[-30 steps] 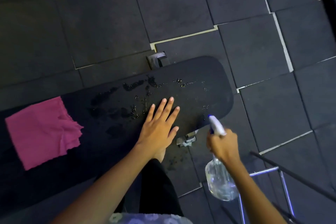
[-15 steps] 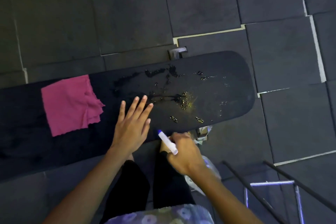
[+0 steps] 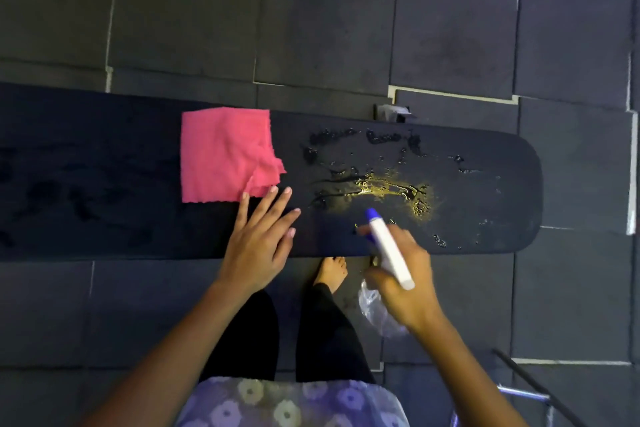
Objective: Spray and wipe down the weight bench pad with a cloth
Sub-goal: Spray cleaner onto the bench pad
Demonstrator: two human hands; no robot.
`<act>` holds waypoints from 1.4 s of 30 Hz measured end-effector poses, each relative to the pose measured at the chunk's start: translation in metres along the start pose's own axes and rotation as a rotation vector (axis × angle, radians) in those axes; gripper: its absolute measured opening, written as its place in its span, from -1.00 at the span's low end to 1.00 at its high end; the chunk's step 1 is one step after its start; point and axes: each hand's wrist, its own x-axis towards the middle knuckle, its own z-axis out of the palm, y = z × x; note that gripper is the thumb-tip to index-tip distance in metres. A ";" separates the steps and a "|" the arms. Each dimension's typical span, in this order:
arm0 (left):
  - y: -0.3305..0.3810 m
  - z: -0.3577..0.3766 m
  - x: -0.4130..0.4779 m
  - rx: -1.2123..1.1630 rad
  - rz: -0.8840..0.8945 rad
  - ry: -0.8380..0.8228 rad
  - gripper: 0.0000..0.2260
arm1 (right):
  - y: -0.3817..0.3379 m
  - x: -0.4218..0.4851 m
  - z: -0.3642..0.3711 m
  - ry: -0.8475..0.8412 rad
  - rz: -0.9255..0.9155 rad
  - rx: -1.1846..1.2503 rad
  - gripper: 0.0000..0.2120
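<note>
The long black bench pad (image 3: 104,166) runs across the view, with wet droplets and streaks on its right half. A pink cloth (image 3: 225,154) lies flat on the pad, left of the wet patch. My left hand (image 3: 258,246) rests flat on the pad's near edge, fingers straight, fingertips just touching the cloth's lower right corner. My right hand (image 3: 403,274) grips a clear spray bottle (image 3: 389,250) with a white head and blue nozzle, which points at the wet area. The bottle's body hangs below my hand, mostly hidden.
Dark rubber floor tiles (image 3: 311,28) surround the bench. A metal bench bracket (image 3: 393,113) shows at the pad's far edge. My bare foot (image 3: 332,272) and black-trousered legs stand at the near edge. Metal bars (image 3: 533,388) cross the lower right corner.
My left hand slid left along the pad to the cloth's corner. My right hand brought the bottle in over the pad's near edge. More wet patches glisten on the pad.
</note>
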 end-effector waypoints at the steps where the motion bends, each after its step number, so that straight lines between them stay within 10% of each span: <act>1: -0.005 -0.005 -0.003 -0.017 -0.016 0.018 -0.69 | -0.010 0.000 0.000 0.051 -0.029 0.039 -0.49; 11: -0.071 -0.041 -0.023 -0.033 -0.146 0.023 -0.65 | -0.103 0.036 0.062 0.252 -0.297 0.217 -0.44; 42: -0.156 -0.045 -0.092 0.007 -0.526 0.072 -0.57 | -0.218 0.122 0.273 -0.107 -0.617 0.095 -0.43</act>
